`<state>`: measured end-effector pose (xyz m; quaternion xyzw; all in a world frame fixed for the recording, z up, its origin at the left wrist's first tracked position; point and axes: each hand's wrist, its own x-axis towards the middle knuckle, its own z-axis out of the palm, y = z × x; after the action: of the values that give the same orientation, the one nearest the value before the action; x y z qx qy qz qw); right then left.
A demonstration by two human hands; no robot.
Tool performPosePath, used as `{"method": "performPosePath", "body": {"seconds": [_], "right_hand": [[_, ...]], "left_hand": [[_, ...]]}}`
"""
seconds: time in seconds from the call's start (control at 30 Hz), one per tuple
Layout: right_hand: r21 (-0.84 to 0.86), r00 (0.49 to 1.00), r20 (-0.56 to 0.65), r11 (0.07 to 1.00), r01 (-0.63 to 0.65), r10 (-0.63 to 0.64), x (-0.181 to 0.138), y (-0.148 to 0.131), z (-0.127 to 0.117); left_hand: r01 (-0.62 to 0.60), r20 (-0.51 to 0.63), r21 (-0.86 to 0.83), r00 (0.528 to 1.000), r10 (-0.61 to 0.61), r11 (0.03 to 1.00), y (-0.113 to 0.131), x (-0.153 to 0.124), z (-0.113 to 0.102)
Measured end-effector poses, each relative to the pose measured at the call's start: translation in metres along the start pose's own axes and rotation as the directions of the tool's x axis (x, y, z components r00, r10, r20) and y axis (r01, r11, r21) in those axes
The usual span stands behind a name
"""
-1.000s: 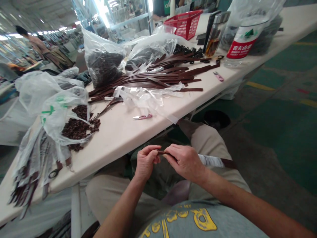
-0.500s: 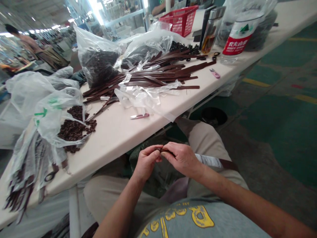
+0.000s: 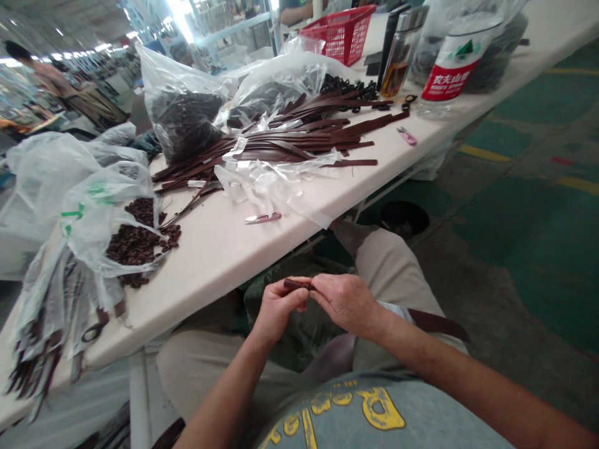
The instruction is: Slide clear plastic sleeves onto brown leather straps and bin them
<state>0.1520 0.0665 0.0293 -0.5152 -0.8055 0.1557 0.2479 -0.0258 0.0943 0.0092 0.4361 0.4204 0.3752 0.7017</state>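
Over my lap, my left hand [image 3: 277, 307] and my right hand [image 3: 344, 302] meet with fingers pinched on a dark brown strap [image 3: 294, 285]. Its short end shows above my left fingers. Past my right wrist, a strap length partly in white wrapping [image 3: 397, 310] lies across my thigh, ending in a bare brown part [image 3: 435, 323]; my hand hides whether it is all one piece. On the table [image 3: 206, 249] in front lie small pink-handled snips [image 3: 262, 218] and a pile of brown straps [image 3: 290, 146]. Small dark brown loops [image 3: 135, 243] spill from a plastic bag [image 3: 93, 206] at the left.
Wrapped straps [image 3: 51, 330] hang over the table's left edge near black-handled scissors [image 3: 93, 332]. Farther back stand a bag of dark pieces [image 3: 182, 112], a red basket [image 3: 346, 37], a glass bottle [image 3: 402, 56] and a labelled plastic bottle [image 3: 452, 72]. A second pink snips [image 3: 407, 136] lies right.
More of the brown strap end now shows above my left fingers. The wrapped length over my thigh has shifted right, with less white showing. My right hand has lowered slightly.
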Motion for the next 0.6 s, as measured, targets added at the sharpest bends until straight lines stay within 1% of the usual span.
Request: {"method": "performPosePath", "body": {"seconds": [0.13,0.2,0.3,0.37,0.5,0.6], "right_hand": [[0.082,0.998,0.06,0.996,-0.032,0.027,-0.001,0.003,-0.005],[0.096,0.992,0.11,0.992,-0.076,0.065,-0.006,0.005,-0.009],[0.017,0.976,0.162,0.989,-0.149,0.144,-0.015,0.009,-0.011],[-0.04,0.968,0.178,0.985,-0.17,0.175,-0.019,0.01,-0.011],[-0.079,0.974,0.178,0.988,-0.129,0.141,-0.022,0.011,-0.008],[-0.08,0.983,0.159,0.993,-0.083,0.095,-0.021,0.01,-0.006]], "left_hand": [[-0.058,0.01,0.006,0.998,0.058,0.998,-0.003,0.0,-0.003],[-0.067,-0.02,-0.001,0.998,0.067,0.998,0.0,0.001,-0.006],[-0.064,-0.081,-0.026,0.995,0.062,0.998,0.006,0.003,-0.011],[-0.06,-0.097,-0.044,0.994,0.056,0.997,0.01,0.004,-0.012],[-0.05,-0.089,-0.069,0.995,0.043,0.996,0.01,0.003,-0.01],[0.003,-0.048,-0.022,0.999,-0.004,1.0,0.004,0.002,-0.006]]}}
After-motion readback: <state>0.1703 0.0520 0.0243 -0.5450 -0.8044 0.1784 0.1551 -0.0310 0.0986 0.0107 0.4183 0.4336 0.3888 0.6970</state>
